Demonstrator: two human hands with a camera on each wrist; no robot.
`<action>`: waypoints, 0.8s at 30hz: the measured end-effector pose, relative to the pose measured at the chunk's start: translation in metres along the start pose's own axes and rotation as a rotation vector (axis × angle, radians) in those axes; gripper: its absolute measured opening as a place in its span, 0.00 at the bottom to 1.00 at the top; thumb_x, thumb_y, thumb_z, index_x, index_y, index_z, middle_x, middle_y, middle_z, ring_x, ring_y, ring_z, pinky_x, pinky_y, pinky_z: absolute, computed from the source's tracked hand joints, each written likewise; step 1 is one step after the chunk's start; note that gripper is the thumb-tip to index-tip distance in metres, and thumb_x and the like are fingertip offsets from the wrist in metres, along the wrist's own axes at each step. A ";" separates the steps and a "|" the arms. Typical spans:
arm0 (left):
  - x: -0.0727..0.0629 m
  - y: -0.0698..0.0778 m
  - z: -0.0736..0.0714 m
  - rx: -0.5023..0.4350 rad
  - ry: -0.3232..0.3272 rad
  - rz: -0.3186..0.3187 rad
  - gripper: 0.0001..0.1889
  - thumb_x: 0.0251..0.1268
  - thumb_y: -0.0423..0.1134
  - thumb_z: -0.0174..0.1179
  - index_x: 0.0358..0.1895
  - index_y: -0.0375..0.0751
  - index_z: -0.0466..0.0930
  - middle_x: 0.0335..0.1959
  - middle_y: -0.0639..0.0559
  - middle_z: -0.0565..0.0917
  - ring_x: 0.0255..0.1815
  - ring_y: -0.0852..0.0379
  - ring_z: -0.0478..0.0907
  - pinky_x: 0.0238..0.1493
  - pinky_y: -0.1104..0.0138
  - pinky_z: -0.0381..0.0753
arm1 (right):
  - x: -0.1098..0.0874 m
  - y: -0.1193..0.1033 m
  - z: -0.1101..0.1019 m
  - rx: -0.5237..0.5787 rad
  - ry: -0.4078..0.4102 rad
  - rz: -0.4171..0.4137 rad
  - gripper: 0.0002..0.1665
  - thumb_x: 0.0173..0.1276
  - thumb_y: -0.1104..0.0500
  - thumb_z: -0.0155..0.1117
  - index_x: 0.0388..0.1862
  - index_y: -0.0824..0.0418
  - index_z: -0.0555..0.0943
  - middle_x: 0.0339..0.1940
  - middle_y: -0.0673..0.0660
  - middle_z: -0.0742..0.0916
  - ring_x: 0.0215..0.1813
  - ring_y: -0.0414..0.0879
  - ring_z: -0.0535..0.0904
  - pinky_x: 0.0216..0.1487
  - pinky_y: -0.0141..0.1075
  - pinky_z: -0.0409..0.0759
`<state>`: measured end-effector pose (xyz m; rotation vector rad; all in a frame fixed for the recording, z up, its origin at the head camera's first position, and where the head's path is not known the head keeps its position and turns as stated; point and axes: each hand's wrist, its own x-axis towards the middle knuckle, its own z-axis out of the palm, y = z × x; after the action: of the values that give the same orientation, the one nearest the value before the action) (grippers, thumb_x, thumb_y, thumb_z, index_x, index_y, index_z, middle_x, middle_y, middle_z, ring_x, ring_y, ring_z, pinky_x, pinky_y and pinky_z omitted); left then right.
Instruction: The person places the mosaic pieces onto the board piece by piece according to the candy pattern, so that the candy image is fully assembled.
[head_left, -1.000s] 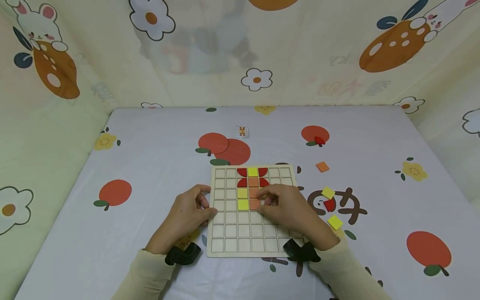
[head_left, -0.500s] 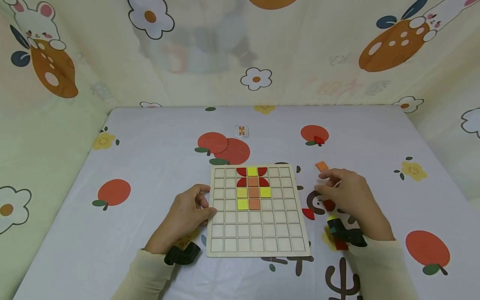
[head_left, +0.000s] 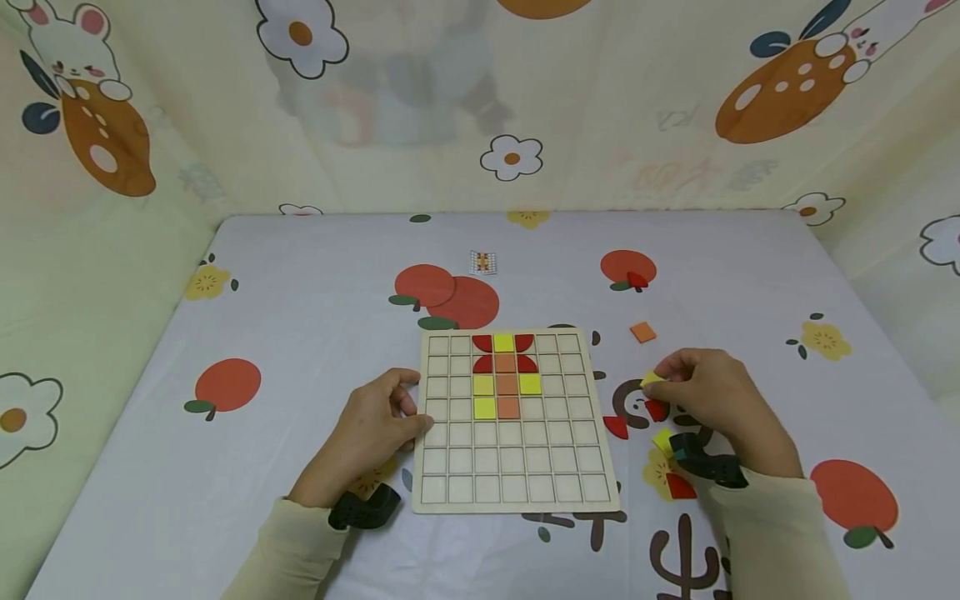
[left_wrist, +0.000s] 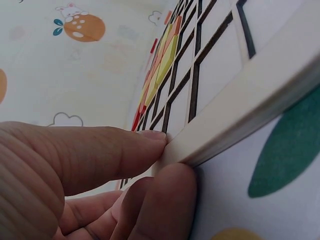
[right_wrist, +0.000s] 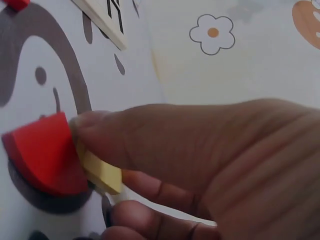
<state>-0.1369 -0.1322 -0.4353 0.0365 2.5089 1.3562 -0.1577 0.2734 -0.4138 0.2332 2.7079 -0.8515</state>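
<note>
A wooden grid board lies on the table, with red, yellow and orange tiles set in its upper middle cells. My left hand holds the board's left edge, the thumb against the rim and curled fingers beside it in the left wrist view. To the right of the board, my right hand pinches a yellow square tile between thumb and fingers. Right beside that tile is a red quarter-round tile. A second yellow tile lies below the hand, close to the wrist strap.
More loose pieces lie to the right: an orange square tile, and red quarter-round tiles near the board, lower down and farther back. A small pattern card lies behind the board. Printed cloth covers the table.
My right hand has left the board, where a yellow tile now sits right of the orange column, and moved right to pinch another yellow tile. The left hand has stayed at the edge.
</note>
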 end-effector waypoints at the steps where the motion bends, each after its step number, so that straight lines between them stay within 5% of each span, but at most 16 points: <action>1: 0.000 0.000 0.000 0.001 0.001 0.001 0.30 0.62 0.30 0.73 0.68 0.33 0.74 0.33 0.48 0.78 0.21 0.56 0.78 0.25 0.67 0.77 | 0.000 -0.001 0.001 0.001 0.005 -0.006 0.21 0.65 0.52 0.76 0.47 0.66 0.83 0.33 0.58 0.83 0.35 0.51 0.77 0.29 0.39 0.78; 16: 0.001 0.001 0.002 0.020 0.017 -0.013 0.31 0.60 0.30 0.74 0.67 0.33 0.75 0.33 0.48 0.77 0.21 0.56 0.78 0.25 0.67 0.77 | 0.001 -0.015 0.015 0.109 0.094 -0.176 0.10 0.71 0.61 0.69 0.48 0.65 0.86 0.36 0.58 0.88 0.35 0.51 0.80 0.29 0.36 0.80; 24: 0.000 0.000 0.002 0.018 0.016 -0.009 0.30 0.61 0.30 0.73 0.67 0.33 0.75 0.33 0.48 0.77 0.22 0.56 0.78 0.24 0.67 0.77 | -0.001 -0.025 0.023 0.243 0.021 -0.157 0.13 0.74 0.61 0.66 0.53 0.66 0.85 0.37 0.61 0.89 0.26 0.52 0.79 0.22 0.38 0.80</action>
<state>-0.1366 -0.1302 -0.4364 0.0184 2.5313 1.3354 -0.1577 0.2395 -0.4179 0.0804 2.6661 -1.2319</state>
